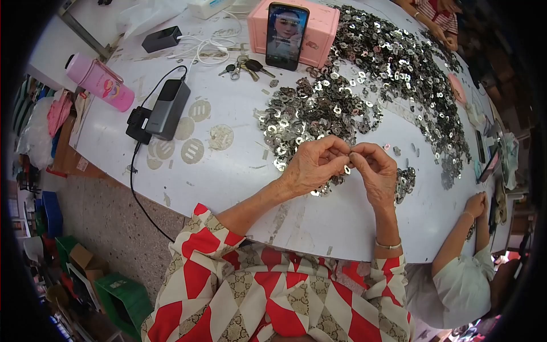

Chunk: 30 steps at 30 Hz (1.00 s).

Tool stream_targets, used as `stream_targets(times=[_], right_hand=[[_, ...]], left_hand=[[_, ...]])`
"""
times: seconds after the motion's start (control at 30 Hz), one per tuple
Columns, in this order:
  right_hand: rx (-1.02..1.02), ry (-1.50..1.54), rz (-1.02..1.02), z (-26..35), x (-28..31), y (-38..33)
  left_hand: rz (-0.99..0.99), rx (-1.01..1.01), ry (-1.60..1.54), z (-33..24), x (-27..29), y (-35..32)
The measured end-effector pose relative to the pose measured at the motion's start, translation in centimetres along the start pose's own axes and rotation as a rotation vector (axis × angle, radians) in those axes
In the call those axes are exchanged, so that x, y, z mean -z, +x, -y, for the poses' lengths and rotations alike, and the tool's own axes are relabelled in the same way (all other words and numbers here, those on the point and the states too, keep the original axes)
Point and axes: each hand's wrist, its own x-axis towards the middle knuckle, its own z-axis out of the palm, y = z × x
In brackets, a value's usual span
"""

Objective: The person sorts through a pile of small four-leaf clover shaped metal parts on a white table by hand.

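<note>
Above the white table [228,176], my left hand [313,165] and my right hand [376,171] meet at their fingertips. Both are closed in a pinch, thumb against forefinger. What lies between the fingers is too small and covered to make out. Just under the fingertips shows a small shiny metal piece [347,169]; whether it is held or lies on the table I cannot tell. Behind and below my left hand spreads a heap of small flat metal pieces [307,108], several with holes. A smaller cluster of such pieces [405,183] sits right of my right hand.
A larger metal heap [399,68] covers the far right. A phone [286,37] leans on a pink box [322,37], near keys [249,68]. Left are a power bank [168,109], a cable and a pink bottle [100,82]. Other people's hands [477,204] rest at the right.
</note>
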Motion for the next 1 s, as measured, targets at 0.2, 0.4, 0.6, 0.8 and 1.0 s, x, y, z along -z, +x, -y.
stream_targets(times=[0.2, 0.4, 0.6, 0.8, 1.0], right_hand=[[0.057, -0.032, -0.061, 1.0, -1.2, 0.1], [-0.036, -0.017, -0.052, 1.0, -1.0, -0.1], [0.226, -0.29, -0.128, 0.9, -1.1, 0.0], [0.684, -0.74, -0.17, 1.1, -1.9, 0.1], [0.699, -0.766, -0.131, 1.5, -2.2, 0.5]], left_hand=[[-0.046, -0.028, -0.067, 0.7, 0.3, 0.5], [-0.06, -0.041, -0.027, 0.5, -0.1, 0.2], [-0.032, -0.053, -0.068, 0.3, 0.4, 0.4], [0.038, 0.091, -0.271, 0.4, 0.9, 0.3], [0.013, 0.096, -0.259, 0.7, 1.3, 0.4]])
